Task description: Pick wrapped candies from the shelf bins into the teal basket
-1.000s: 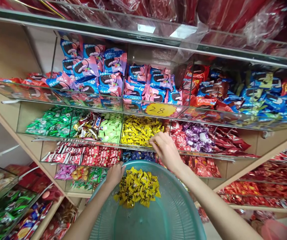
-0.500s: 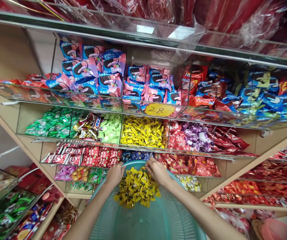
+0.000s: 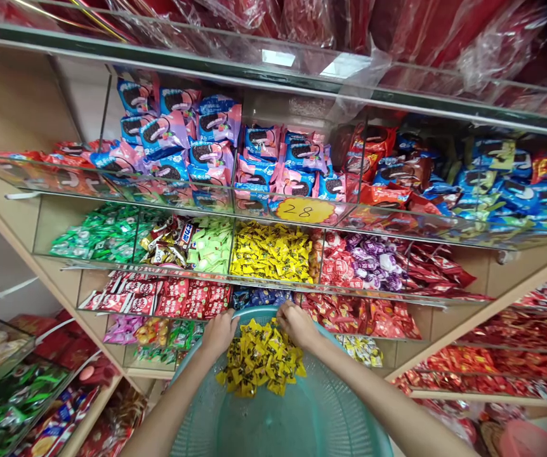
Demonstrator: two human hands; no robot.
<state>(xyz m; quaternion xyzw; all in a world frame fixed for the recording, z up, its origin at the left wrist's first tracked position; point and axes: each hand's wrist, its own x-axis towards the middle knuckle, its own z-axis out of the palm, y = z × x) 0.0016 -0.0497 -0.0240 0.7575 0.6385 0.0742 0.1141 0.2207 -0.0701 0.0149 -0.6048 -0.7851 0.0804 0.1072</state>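
- Right hand (image 3: 299, 325) has moved from yellow shelf sweets (image 3: 272, 252) to basin (image 3: 273, 428) rim since a second ago; left hand (image 3: 218, 335) unmoved.
- Both hands: fingers curled over far rim; can't tell if right hides a sweet.
- Basin sweets (image 3: 263, 357) heaped between hands.
- Step, likely: holding basin; next move calls for even grip, basin level.

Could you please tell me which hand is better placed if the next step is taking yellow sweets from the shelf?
Probably the right grip: it holds the basin rim below those yellow sweets, while the left grip holds it further left, below red packets. Either must first let go.
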